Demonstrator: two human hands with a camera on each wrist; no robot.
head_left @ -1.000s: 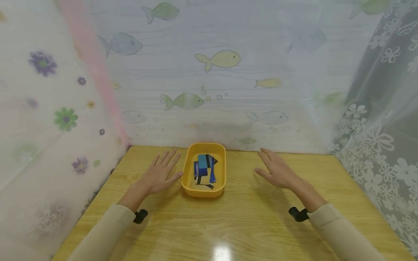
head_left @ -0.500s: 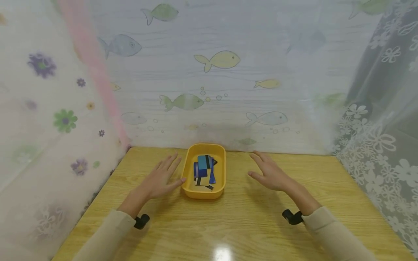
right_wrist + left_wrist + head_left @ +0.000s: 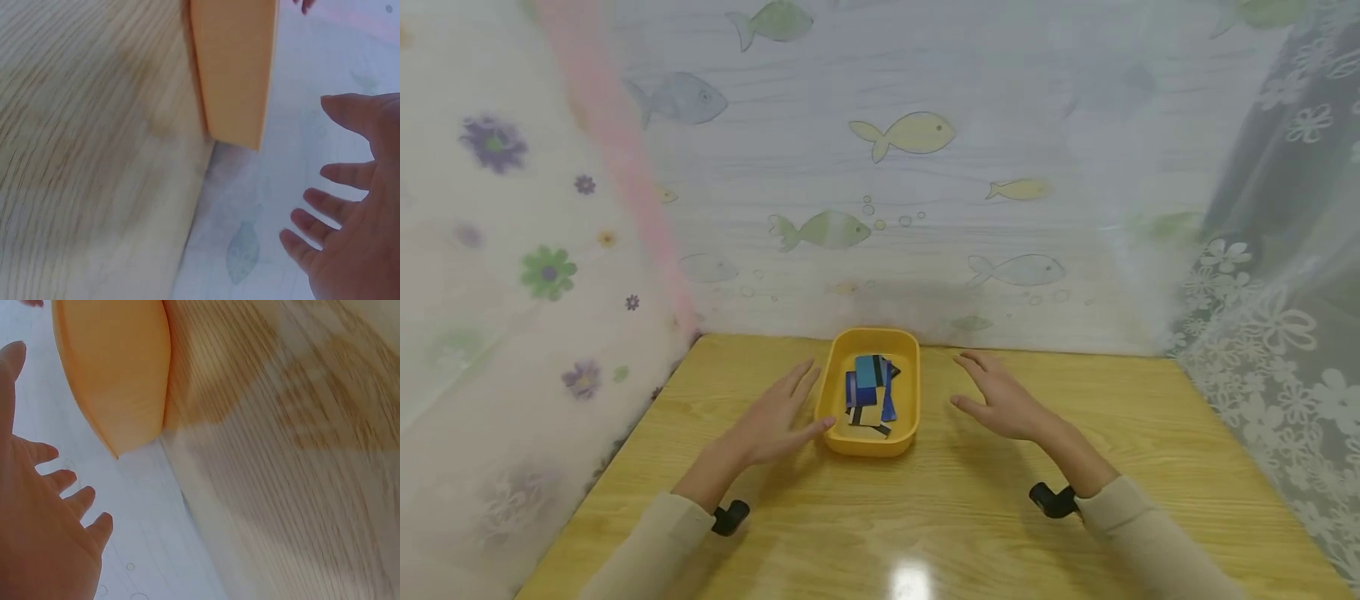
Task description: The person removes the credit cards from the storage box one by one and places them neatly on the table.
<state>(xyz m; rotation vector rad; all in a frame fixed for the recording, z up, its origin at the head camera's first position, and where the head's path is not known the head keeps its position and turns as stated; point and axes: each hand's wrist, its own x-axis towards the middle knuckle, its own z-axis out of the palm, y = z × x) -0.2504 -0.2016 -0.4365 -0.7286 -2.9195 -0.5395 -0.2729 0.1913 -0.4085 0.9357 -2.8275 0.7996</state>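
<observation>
At lower centre of the head view, the left hand lies flat with fingers spread, thumb at the yellow tray rim. The right hand, also spread, hovers just right of it. Cards fill the tray.

Makeshift recording booth, wooden table enclosed by fish-print and floral curtains

Both hands have closed in on the yellow tray: left hand almost touching, right hand nearer.
</observation>
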